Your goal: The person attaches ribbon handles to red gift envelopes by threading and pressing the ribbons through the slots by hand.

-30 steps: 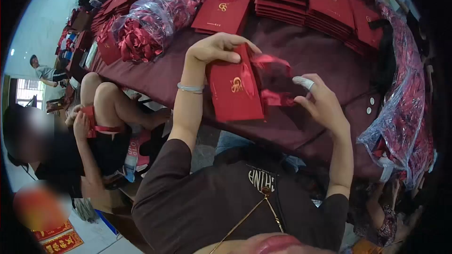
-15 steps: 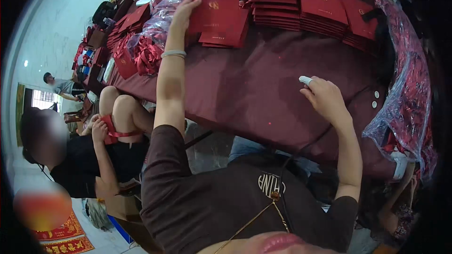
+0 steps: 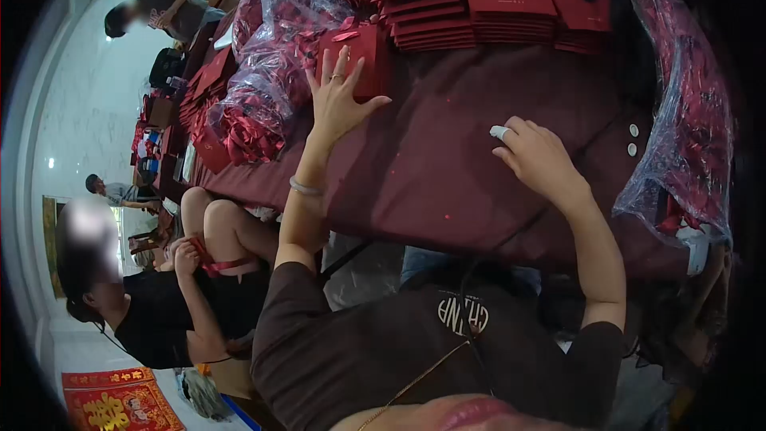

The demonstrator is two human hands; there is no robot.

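Observation:
My left hand (image 3: 341, 100) is spread wide, its fingertips over a red card packet (image 3: 373, 60) at the near left of the stacks; nothing is gripped in it. A red ribbon shows at the packet's upper edge. My right hand (image 3: 536, 156) hovers over or rests on the dark red tablecloth (image 3: 431, 160), fingers loosely bent and apart, a white cover on one fingertip, holding nothing. Beyond the hands stand piles of red packets (image 3: 507, 0) with gold print.
Clear plastic with red ribbons (image 3: 259, 112) lies at the left, and another plastic bundle (image 3: 686, 128) at the right edge. Two white discs (image 3: 633, 140) lie at the right. A seated person (image 3: 159, 311) holds a red item; others are farther off.
My left hand has let go of the red packet, drawn back toward me and opened. The packet now lies on the table. My right hand has shifted slightly left.

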